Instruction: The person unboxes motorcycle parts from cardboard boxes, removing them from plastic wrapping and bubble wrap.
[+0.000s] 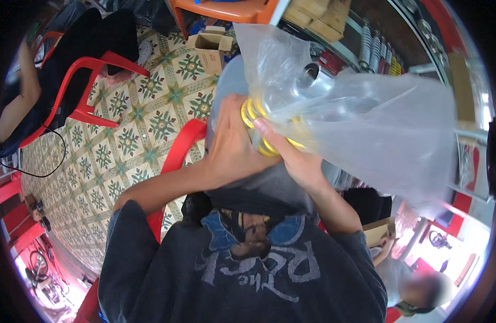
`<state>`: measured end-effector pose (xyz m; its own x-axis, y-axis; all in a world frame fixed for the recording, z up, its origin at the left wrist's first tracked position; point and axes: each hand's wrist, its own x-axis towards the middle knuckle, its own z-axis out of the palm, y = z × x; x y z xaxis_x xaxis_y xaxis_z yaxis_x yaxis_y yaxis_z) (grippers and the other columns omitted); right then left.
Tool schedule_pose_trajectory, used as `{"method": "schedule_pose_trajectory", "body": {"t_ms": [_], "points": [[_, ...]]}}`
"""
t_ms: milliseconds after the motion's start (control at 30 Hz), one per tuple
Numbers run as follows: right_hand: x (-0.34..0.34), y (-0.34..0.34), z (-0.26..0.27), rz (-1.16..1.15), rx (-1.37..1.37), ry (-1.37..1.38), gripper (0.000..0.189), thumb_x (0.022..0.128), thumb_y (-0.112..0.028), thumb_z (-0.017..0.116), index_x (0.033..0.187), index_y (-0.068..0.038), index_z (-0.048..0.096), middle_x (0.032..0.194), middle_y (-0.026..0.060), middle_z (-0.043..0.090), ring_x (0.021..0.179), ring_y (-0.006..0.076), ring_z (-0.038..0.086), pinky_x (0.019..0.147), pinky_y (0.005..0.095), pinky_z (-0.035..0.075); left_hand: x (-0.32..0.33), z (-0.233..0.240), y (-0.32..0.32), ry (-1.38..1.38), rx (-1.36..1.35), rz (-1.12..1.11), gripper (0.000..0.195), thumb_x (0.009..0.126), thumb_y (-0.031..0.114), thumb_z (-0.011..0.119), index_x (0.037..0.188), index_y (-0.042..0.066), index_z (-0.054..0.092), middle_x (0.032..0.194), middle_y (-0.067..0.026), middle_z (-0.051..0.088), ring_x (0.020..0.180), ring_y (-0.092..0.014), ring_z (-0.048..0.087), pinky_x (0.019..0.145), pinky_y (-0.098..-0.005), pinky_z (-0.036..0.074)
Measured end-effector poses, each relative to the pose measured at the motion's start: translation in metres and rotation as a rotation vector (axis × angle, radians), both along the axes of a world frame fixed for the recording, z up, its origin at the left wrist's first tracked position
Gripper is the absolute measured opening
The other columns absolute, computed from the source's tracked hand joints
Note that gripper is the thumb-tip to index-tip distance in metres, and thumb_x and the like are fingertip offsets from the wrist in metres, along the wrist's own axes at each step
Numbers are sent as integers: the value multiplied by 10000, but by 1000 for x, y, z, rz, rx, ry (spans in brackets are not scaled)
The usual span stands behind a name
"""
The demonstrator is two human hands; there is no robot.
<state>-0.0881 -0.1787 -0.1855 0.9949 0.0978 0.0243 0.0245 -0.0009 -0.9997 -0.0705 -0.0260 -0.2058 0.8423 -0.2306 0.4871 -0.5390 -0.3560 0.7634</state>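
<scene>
A yellow coil spring [268, 148], apparently of a shock absorber, is in both my hands above my lap. My left hand [231, 141] wraps it from the left side. From the right, my right hand [298, 161] grips the coils, its thumb lying across them. A translucent plastic bag [377, 125] covers part of the spring and spreads out to the right. Near the bag's upper middle is a shiny metal cylinder [318, 80] with a round opening. Whether cylinder and spring are one piece is hidden by the plastic.
A red plastic chair [183, 141] stands at my left. Beyond my hands are an open cardboard box [211, 48] and an orange chair [227, 11]. Several shock absorbers [375, 50] line a shelf at upper right. People are at far left and lower right.
</scene>
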Motion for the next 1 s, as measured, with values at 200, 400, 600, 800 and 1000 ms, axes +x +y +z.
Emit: {"method": "schedule_pose_trajectory", "body": {"t_ms": [200, 400, 600, 800, 1000], "points": [[-26, -15, -37, 4, -9, -88, 353, 920, -71, 780, 1244, 22, 678, 1185, 91, 722, 1091, 164, 674, 959, 323, 533, -13, -7, 21, 156, 198, -147, 1059, 627, 303, 965, 1409, -50, 344, 1279, -259, 463, 1236, -434, 479, 1056, -482, 417], [-19, -14, -18, 76, -35, -187, 392, 885, -97, 805, 1234, 20, 671, 1171, 95, 722, 1074, 169, 676, 948, 332, 533, -1, 14, 35, 525, 100, -280, 1212, 686, 379, 948, 1538, -61, 207, 1440, -249, 379, 1423, -387, 389, 1201, -491, 321], [-6, -16, -8, 138, -89, -271, 433, 850, -123, 831, 1223, 18, 664, 1157, 99, 722, 1058, 175, 678, 937, 341, 534, 13, 33, 53, 622, -95, -394, 1170, 776, 388, 913, 1585, -54, 193, 1545, -243, 393, 1446, -332, 420, 1219, -460, 325], [0, -19, 3, 123, -116, -294, 475, 815, -149, 857, 1213, 17, 658, 1143, 103, 723, 1041, 180, 680, 926, 350, 534, 16, 24, 45, 553, -142, -363, 964, 818, 561, 862, 1473, -20, 459, 1402, -135, 579, 1263, -225, 575, 1083, -399, 460], [10, -22, 10, 181, -232, -271, 517, 780, -174, 882, 1202, 15, 651, 1129, 106, 723, 1025, 186, 682, 916, 359, 534, -5, 28, 48, 611, -268, -301, 808, 934, 548, 746, 1436, -31, 489, 1354, -132, 603, 1225, -208, 584, 1037, -379, 480]]}}
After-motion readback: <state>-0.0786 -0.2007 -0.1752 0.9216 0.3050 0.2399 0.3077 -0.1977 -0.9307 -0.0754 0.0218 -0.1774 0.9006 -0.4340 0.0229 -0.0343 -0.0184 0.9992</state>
